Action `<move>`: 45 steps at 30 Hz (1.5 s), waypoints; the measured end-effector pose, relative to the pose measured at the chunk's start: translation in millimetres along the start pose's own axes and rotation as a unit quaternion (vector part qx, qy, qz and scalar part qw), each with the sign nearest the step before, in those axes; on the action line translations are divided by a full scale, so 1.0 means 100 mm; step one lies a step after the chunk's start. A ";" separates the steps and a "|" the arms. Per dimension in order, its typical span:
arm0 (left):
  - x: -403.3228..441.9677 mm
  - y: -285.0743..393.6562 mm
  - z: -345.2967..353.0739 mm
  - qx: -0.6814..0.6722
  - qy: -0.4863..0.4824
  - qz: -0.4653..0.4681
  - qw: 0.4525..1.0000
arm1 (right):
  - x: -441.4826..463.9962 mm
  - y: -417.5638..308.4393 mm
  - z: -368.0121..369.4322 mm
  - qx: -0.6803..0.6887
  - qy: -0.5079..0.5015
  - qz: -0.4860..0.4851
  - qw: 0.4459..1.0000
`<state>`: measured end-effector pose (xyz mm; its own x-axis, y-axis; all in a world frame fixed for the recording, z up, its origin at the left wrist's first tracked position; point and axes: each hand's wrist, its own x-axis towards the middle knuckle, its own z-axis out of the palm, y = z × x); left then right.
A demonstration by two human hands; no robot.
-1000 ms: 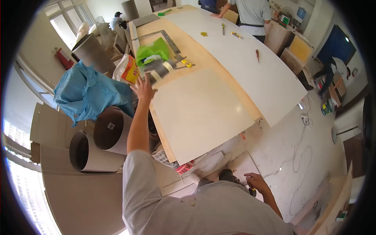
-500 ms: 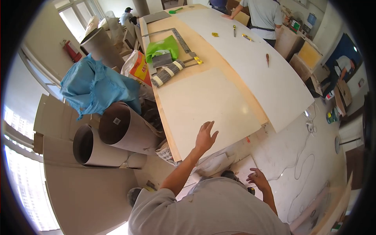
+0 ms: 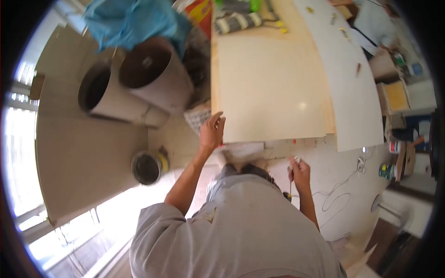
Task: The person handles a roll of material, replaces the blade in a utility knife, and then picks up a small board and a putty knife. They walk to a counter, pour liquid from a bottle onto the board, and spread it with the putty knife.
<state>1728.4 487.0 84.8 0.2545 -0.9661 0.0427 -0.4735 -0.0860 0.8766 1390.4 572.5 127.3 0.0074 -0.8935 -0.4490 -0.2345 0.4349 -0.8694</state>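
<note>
**Left hand (image 3: 213, 133) by panel (image 3: 271, 88) corner**

Flat on the table (image 3: 296, 26): panel, with striped bundle (image 3: 238, 22) just past the far edge. At the near left corner: left hand, fingers half bent; cannot tell if gripping the edge. Off the near side, apart from the panel: right hand (image 3: 300, 173), fingers curled in, too blurred to tell any hold.
</note>
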 end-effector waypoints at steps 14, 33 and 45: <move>-2.04 -1.60 -0.81 -0.064 0.206 -0.384 0.898 | 0.87 -0.73 0.55 0.137 -0.316 -0.037 0.938; 4.91 -0.66 -0.34 -0.019 -0.063 0.202 0.977 | 1.57 -1.47 3.18 0.270 -0.107 0.027 0.956; 6.88 -0.06 0.69 0.144 0.058 0.373 0.915 | 1.50 -1.56 3.82 0.234 0.034 0.152 0.960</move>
<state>1848.4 -193.8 75.5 -0.1498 -0.7518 0.6421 -0.7498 0.5097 0.4219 1798.9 413.2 116.5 -0.0587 -0.7162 -0.6954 0.2468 0.6646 -0.7053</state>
